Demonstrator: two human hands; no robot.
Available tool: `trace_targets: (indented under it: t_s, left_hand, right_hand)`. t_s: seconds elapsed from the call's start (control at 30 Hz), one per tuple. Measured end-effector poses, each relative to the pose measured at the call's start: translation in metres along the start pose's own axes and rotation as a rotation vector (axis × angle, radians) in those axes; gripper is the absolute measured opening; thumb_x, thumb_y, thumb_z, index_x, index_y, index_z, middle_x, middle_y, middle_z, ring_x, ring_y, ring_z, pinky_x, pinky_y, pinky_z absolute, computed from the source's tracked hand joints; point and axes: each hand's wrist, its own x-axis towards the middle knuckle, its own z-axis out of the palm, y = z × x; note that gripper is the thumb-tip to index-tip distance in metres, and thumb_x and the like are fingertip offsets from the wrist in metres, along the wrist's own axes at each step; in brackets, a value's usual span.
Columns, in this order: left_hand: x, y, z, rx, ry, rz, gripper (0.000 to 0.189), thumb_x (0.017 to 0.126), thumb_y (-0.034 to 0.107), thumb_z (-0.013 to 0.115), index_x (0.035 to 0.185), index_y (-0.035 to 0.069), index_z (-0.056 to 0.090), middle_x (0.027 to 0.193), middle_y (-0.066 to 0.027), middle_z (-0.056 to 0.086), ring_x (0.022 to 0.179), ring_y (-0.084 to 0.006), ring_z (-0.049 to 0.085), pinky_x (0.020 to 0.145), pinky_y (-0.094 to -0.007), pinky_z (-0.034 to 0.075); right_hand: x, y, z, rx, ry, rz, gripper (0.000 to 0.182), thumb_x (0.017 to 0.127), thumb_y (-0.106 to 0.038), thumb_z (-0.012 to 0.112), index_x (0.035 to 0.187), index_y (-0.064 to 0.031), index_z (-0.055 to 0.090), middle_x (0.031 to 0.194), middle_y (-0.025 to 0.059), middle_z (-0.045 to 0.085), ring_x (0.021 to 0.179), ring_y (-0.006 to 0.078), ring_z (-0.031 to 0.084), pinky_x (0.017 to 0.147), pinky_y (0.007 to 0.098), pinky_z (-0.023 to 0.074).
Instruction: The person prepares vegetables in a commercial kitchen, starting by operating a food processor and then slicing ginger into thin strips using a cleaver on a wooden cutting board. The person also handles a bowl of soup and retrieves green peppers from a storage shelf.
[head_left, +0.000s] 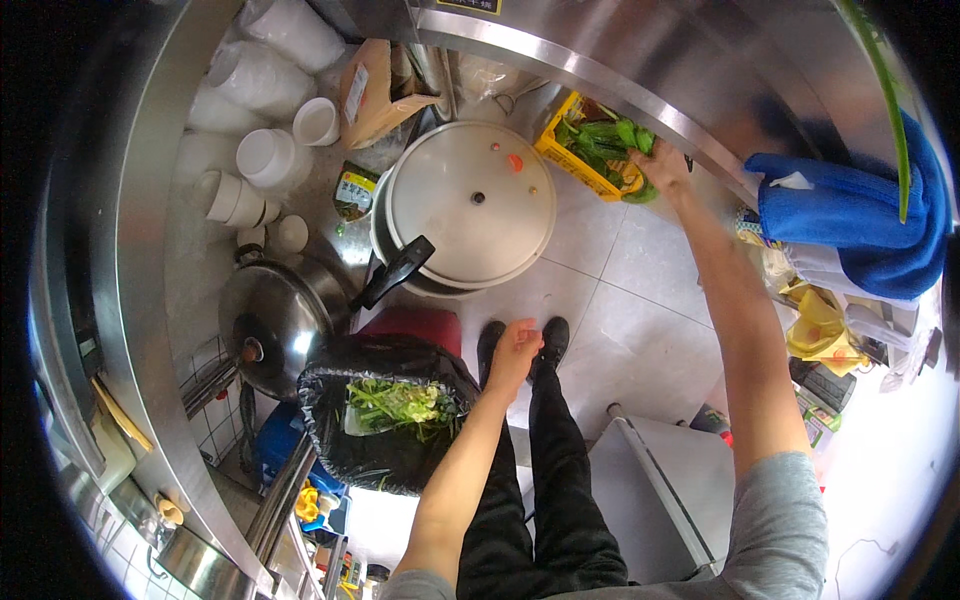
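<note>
My right hand (663, 166) reaches to the right end of a yellow plastic crate (592, 180) on the floor. Its fingers touch the leafy green vegetables (600, 142) in it; whether they grip any is hidden. My left hand (515, 351) hangs loosely curled above my black shoes (556, 339), with nothing visible in it. Left of that forearm stands a bin lined with a black plastic bag (330, 442). Discarded greens (394, 405) lie inside the bag. Between bin and crate stands a large lidded metal pot (465, 217), whose black handle (395, 271) points toward the bin.
A steel counter edge (570, 56) curves above the crate. At left are a domed dark pan lid (274, 330), stacked white tubs (266, 157) and a cardboard box (382, 97). A blue towel (847, 210) hangs at right. A white panel (660, 487) stands beside my legs.
</note>
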Motion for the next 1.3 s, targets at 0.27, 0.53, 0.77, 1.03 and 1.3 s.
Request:
trace_targets:
  t_s: [0.27,0.53,0.77,1.03,1.3]
  left_hand:
    - [-0.068,-0.061,-0.007,0.298,-0.196,-0.102,0.042,0.089,0.024,0.058,0.124,0.004,0.047,0.109,-0.0119,0.058,0.1,-0.0198,0.057,0.088,-0.0313,0.044]
    - [-0.225,-0.121,-0.036,1.631,-0.442,-0.296,0.05,0.08,0.035,0.058,0.128,0.022,0.053,0.152,-0.0078,0.016,0.139,-0.0324,0.009,0.106,-0.0624,0.014]
    - [-0.277,-0.066,-0.008,1.747,-0.611,-0.616,0.055,0.079,0.04,0.059,0.132,0.029,0.047,0.151,-0.0081,0.016,0.135,-0.043,0.016,0.097,-0.0674,0.028]
    - [-0.305,-0.059,-0.041,1.693,-0.654,-0.407,0.051,0.075,0.043,0.058,0.12,0.019,0.06,0.13,-0.0159,0.05,0.121,-0.0361,0.046,0.099,-0.0473,0.039]
    - [-0.36,0.035,-0.018,1.815,-0.909,-0.108,0.04,0.079,0.034,0.051,0.107,0.01,0.066,0.109,-0.0158,0.063,0.103,-0.0327,0.059,0.087,-0.0414,0.047]
  right_hand:
    - [-0.077,-0.005,0.07,-0.145,0.109,0.001,0.077,0.082,-0.042,0.059,0.138,0.0012,0.028,0.135,0.0261,0.037,0.122,0.0388,0.039,0.099,0.0416,0.0379]
    - [-0.447,-0.088,0.073,-0.05,-1.231,0.172,0.087,0.072,-0.057,0.063,0.144,-0.0268,0.023,0.147,0.0244,0.017,0.13,0.0445,0.031,0.102,0.0557,0.0317]
    - [-0.558,-0.123,-0.038,-0.075,-1.386,0.185,0.067,0.077,-0.049,0.064,0.137,-0.0358,0.036,0.15,0.0145,0.014,0.128,0.0448,0.031,0.096,0.0555,0.04]
    - [-0.595,-0.148,-0.108,-0.064,-0.932,0.158,0.042,0.08,-0.04,0.064,0.116,-0.02,0.056,0.124,0.0183,0.043,0.113,0.0479,0.043,0.086,0.0519,0.047]
    - [-0.637,-0.141,-0.101,0.066,-0.872,0.136,0.043,0.077,-0.038,0.065,0.114,-0.0179,0.06,0.124,0.0169,0.048,0.116,0.0415,0.044,0.088,0.0511,0.045]
